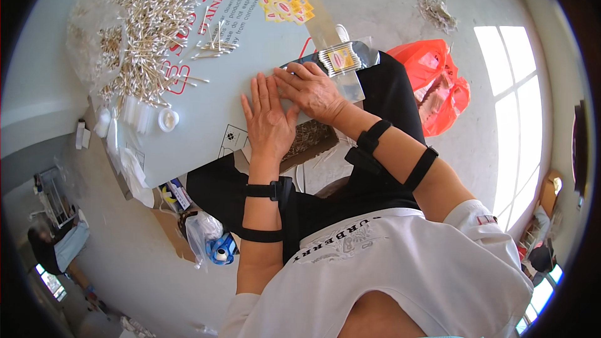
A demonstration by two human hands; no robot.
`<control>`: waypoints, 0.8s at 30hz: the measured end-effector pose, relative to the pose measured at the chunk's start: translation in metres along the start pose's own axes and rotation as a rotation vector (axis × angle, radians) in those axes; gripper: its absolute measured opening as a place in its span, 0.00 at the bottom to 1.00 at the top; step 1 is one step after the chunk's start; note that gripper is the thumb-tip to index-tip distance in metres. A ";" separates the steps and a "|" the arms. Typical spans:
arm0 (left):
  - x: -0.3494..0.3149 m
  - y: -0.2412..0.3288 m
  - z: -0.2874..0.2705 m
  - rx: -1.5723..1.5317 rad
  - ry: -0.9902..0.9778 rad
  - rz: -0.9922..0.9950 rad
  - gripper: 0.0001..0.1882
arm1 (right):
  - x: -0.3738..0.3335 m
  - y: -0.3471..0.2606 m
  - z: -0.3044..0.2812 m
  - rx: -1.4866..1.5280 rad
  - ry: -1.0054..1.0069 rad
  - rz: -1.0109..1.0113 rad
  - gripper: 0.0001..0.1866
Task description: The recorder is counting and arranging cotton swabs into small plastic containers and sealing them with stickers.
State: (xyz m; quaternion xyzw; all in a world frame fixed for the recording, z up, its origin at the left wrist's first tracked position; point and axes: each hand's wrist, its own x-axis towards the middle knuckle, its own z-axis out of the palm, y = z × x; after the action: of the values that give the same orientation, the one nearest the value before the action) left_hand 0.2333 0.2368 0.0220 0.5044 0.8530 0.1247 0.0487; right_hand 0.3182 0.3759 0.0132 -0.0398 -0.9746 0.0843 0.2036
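Note:
My left hand [271,119] lies flat on the grey-white tabletop [213,131] near its front edge, fingers stretched forward and thumb out. My right hand [315,92] rests palm down beside it, fingers slightly bent and fanned toward the left fingertips, touching them. Whatever may be under the palms is hidden. Just beyond the right hand, a clear pack of cotton swabs with a yellow card [340,58] sits at the table's right edge. A large heap of loose cotton swabs [147,31] covers the far left, with a few stray swabs [216,45] beside it.
Small yellow cards [283,1] are scattered at the far edge. A round white container [168,119] stands at the left. Below the table edge is an open cardboard box [310,141]. A red plastic bag [432,78] sits on the floor to the right, with a small swab pile [436,12] beyond.

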 end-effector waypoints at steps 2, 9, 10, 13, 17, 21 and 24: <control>-0.002 0.004 0.002 -0.014 -0.003 0.010 0.40 | -0.005 -0.001 -0.004 -0.023 -0.021 0.016 0.24; -0.006 0.017 0.006 -0.049 -0.070 0.044 0.43 | -0.023 0.000 -0.010 -0.048 -0.060 0.094 0.23; -0.006 0.018 0.006 -0.068 -0.073 0.052 0.43 | -0.023 0.000 -0.012 -0.045 -0.040 0.114 0.23; -0.003 0.022 0.003 -0.100 -0.081 0.066 0.44 | -0.026 0.001 -0.016 -0.045 -0.035 0.140 0.23; -0.002 0.025 0.004 -0.113 -0.086 0.068 0.45 | -0.028 0.002 -0.014 -0.040 -0.006 0.180 0.23; -0.001 0.025 0.004 -0.057 -0.070 0.075 0.45 | -0.029 0.007 -0.021 0.004 -0.040 0.172 0.21; -0.002 0.027 0.005 -0.060 -0.111 0.062 0.45 | -0.041 0.028 -0.035 0.026 0.024 0.295 0.23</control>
State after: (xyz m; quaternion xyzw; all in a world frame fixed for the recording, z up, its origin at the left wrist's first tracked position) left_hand 0.2579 0.2482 0.0245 0.5352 0.8287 0.1237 0.1072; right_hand 0.3710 0.4039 0.0240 -0.1811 -0.9544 0.1256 0.2011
